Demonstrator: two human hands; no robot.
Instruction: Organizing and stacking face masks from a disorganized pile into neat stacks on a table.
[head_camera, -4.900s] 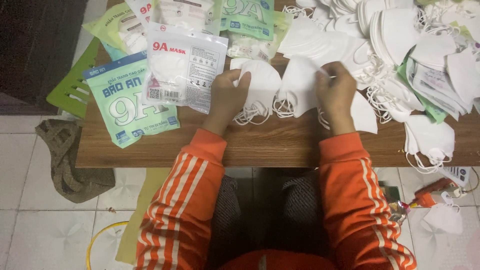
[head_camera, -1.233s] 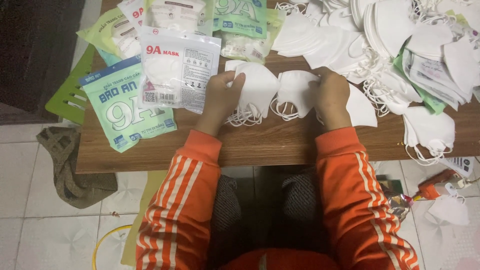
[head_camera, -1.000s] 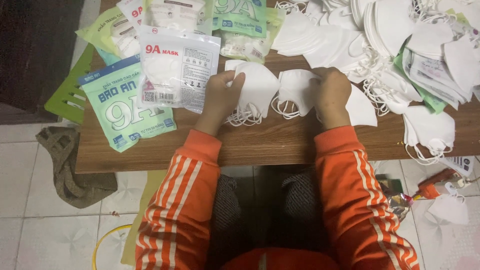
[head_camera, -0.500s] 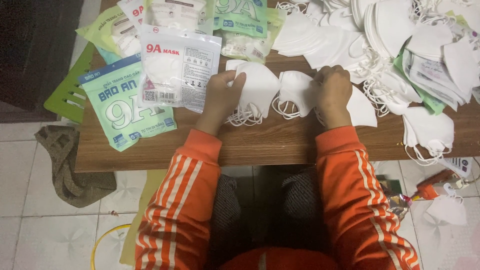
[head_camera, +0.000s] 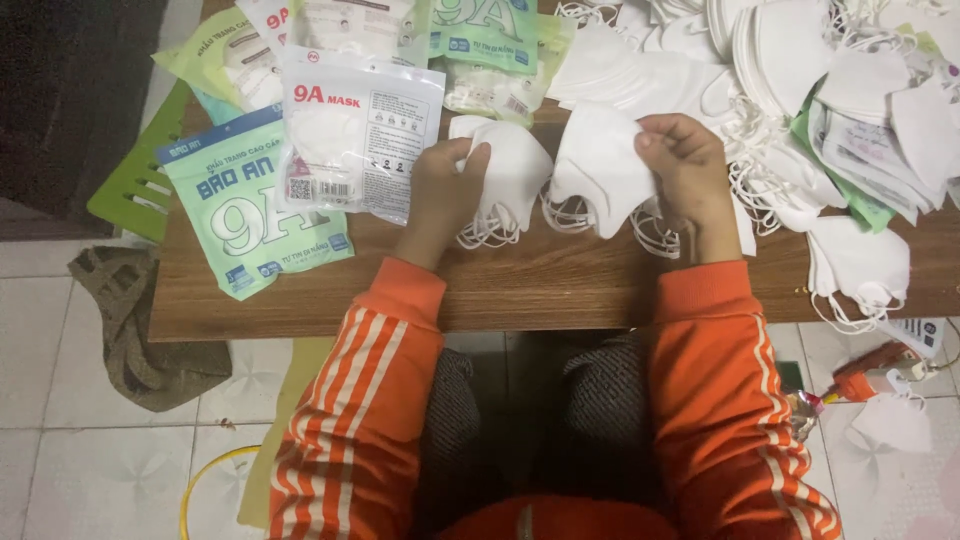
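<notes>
My left hand (head_camera: 441, 196) presses on a small stack of white folded face masks (head_camera: 513, 178) on the brown wooden table (head_camera: 540, 290), fingers curled over its left edge. My right hand (head_camera: 683, 165) pinches the right edge of another white folded mask (head_camera: 597, 168), lifted a little beside the stack, its ear loops hanging onto the table. Both arms wear orange sleeves with white stripes.
Clear and green mask packets (head_camera: 360, 130) (head_camera: 250, 205) lie at the left of the table. A big heap of loose white masks (head_camera: 800, 70) fills the back right. A green plastic chair (head_camera: 135, 180), a brown cloth (head_camera: 135, 320) and an orange tool (head_camera: 865, 375) are on the tiled floor.
My right hand has raised its mask slightly and shifted its pinch to the mask's upper right edge. My left hand stays on the stack.
</notes>
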